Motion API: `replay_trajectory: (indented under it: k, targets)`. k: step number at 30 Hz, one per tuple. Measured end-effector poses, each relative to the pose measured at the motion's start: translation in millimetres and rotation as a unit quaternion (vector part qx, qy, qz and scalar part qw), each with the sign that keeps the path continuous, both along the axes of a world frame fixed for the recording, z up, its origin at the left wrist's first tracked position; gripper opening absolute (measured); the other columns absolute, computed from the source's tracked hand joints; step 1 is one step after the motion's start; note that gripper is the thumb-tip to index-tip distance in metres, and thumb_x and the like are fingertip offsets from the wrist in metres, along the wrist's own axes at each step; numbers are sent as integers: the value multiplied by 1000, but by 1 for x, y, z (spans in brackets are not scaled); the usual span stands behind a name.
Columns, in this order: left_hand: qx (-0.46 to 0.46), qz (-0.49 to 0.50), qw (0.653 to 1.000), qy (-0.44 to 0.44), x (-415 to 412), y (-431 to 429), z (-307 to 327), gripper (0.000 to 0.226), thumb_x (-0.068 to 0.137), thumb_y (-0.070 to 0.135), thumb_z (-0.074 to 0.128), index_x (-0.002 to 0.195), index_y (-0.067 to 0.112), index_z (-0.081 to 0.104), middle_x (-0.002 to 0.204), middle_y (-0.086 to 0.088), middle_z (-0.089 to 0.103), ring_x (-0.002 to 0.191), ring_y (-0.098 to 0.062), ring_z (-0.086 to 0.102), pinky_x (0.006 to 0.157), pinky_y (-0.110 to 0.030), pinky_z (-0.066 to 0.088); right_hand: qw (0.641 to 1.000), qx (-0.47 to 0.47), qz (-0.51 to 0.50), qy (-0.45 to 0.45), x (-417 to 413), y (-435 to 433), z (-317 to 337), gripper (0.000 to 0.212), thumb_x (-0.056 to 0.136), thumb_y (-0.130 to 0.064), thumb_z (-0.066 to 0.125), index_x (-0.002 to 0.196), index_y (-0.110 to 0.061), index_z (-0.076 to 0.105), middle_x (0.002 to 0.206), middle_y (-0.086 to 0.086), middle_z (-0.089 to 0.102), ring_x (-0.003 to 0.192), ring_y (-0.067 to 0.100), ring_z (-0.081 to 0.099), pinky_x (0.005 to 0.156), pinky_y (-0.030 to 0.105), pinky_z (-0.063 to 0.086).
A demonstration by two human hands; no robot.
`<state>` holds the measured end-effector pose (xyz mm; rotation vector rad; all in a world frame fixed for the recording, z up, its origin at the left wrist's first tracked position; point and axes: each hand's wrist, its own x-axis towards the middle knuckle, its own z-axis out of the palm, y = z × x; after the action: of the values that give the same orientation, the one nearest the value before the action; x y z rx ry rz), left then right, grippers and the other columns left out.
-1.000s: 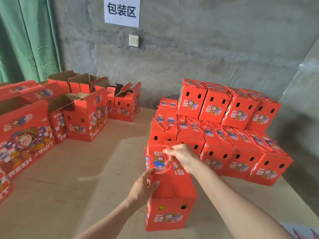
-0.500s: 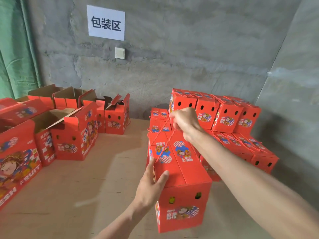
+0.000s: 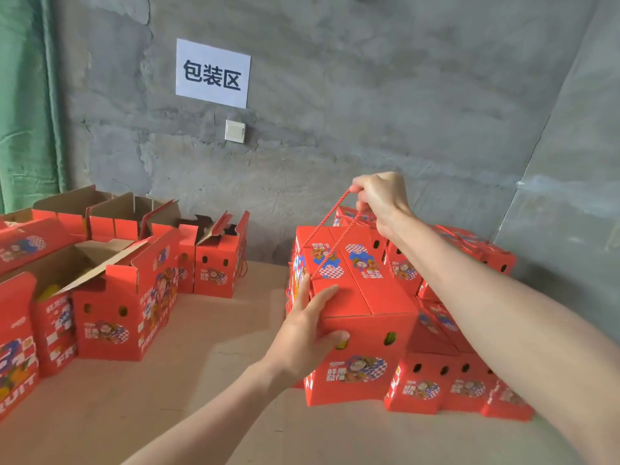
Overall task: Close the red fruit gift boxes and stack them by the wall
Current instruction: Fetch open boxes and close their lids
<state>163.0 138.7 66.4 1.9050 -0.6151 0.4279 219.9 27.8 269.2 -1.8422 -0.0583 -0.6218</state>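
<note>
A: Right hand (image 3: 380, 199)?
B: Curled tight round the red rope handle (image 3: 330, 243), raised above the closed red box (image 3: 365, 297), with the cord pulled taut.
A: Left hand (image 3: 305, 333)?
B: Clasping the near left corner of that box, with fingers laid over the lid edge and thumb pressed on the front face beside a vent hole.
A: Whereabouts of the box?
B: Right in front of the stack of closed boxes (image 3: 469, 387) by the grey wall (image 3: 335, 146). Resting on the wooden table (image 3: 201, 380) or hanging clear: impossible to tell.
A: Elsewhere?
B: Open boxes (image 3: 110, 317) at left with flaps up, well apart from the stack. On the wall, a white sign (image 3: 213, 73) and a light switch (image 3: 235, 130). At far left, a green curtain (image 3: 23, 112)
</note>
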Motion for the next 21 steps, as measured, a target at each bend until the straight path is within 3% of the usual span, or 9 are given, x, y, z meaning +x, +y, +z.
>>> replay_trajectory:
  k: [2, 7, 10, 12, 14, 15, 17, 19, 21]
  targets:
    - [26, 30, 999, 0, 27, -5, -2, 73, 81, 17, 73, 144, 24, 36, 160, -1, -3, 145, -18, 18, 111, -37, 34, 1000, -15, 19, -3, 26, -6, -2, 26, 78, -3, 58, 53, -9, 57, 30, -3, 40, 41, 20, 44, 52, 26, 36]
    - [55, 63, 996, 24, 115, -10, 2, 78, 85, 10, 68, 148, 26, 26, 157, 7, -16, 143, -19, 24, 108, -36, 38, 996, -66, 49, -30, 107, -24, -4, 30, 80, -4, 57, 51, -11, 57, 40, 3, 49, 46, 19, 53, 50, 23, 38]
    - [42, 66, 996, 46, 167, -16, 1, 77, 85, 5, 67, 147, 30, 28, 149, 19, -8, 140, -17, 29, 105, -32, 41, 993, -104, 46, -35, 152, -36, -13, 30, 83, -8, 55, 54, -10, 59, 47, 5, 55, 50, 14, 54, 50, 24, 35]
    - [33, 96, 994, 42, 199, -19, 1, 75, 85, 4, 66, 146, 31, 31, 153, 14, 11, 137, -17, 35, 102, -18, 37, 985, -170, 8, -15, 176, -49, -25, 29, 88, -10, 53, 61, -6, 61, 59, 9, 61, 54, 13, 55, 55, 26, 37]
    - [32, 126, 990, 49, 226, -18, -2, 79, 86, 2, 62, 148, 32, 24, 147, -4, 41, 129, -24, 46, 96, -20, 37, 934, -349, -73, 14, 190, -63, -48, 25, 92, -20, 51, 79, -2, 61, 85, 21, 63, 82, 28, 59, 68, 31, 40]
    - [20, 120, 990, 65, 235, -17, -6, 81, 88, 1, 60, 149, 31, 17, 142, -6, 48, 128, -23, 48, 98, -23, 38, 898, -432, -79, 21, 192, -67, -65, 31, 93, -29, 52, 102, 0, 59, 108, 25, 60, 103, 34, 56, 81, 35, 41]
    - [-16, 101, 991, 84, 246, -17, -18, 81, 92, 2, 55, 151, 24, 5, 140, -4, 50, 129, -7, 45, 100, -19, 36, 824, -566, 8, 12, 191, -67, -113, 73, 91, -47, 51, 148, -14, 20, 153, 19, 22, 141, 36, 21, 112, 46, 23]
    - [-22, 110, 991, 70, 249, -16, -34, 75, 95, 4, 51, 151, 25, 7, 126, 3, 57, 114, 11, 48, 93, -11, 35, 763, -638, 90, -41, 190, -61, -155, 87, 90, -50, 51, 147, -42, -15, 160, 6, -9, 146, 36, -8, 115, 54, 0]
    - [-9, 96, 994, 53, 247, -17, -60, 65, 97, 2, 44, 151, 24, 14, 140, 9, 44, 127, 6, 38, 104, -16, 30, 723, -681, 75, -89, 193, -57, -180, 100, 88, -38, 61, 141, -51, -22, 160, 11, 1, 144, 41, 7, 112, 58, 10]
